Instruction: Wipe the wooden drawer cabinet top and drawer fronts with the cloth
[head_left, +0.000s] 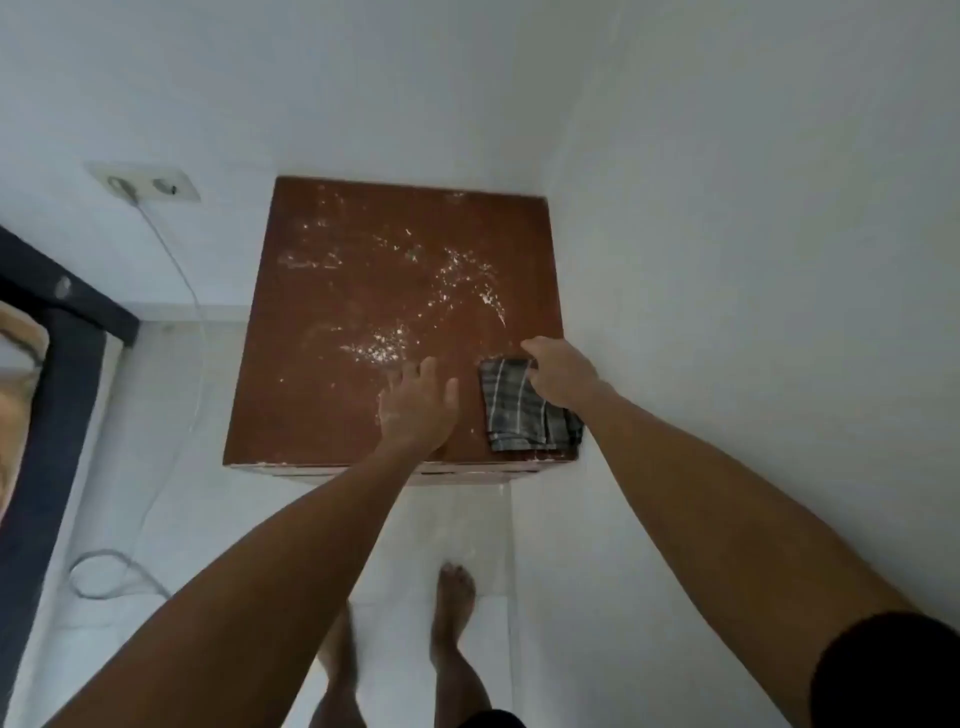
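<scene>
Bare feet (456, 597) planted on the white tiled floor (218, 499), both arms reaching forward. Left hand (415, 410) lies flat on the wooden drawer cabinet top (332, 395), fingers spread, palm down near the front edge, white powder clinging to it. Just beside it, the right hand (561, 376) is pinching the far edge of the grey checked cloth (524, 415), which lies at the front right corner of the top. Beyond the hands, white powder (384, 348) is scattered across the middle of the brown surface, more streaks toward the back. The cabinet sits tucked into the corner of the white walls. Off left, a wall socket (145, 182) with a white cable (187, 312) trailing to the floor.
</scene>
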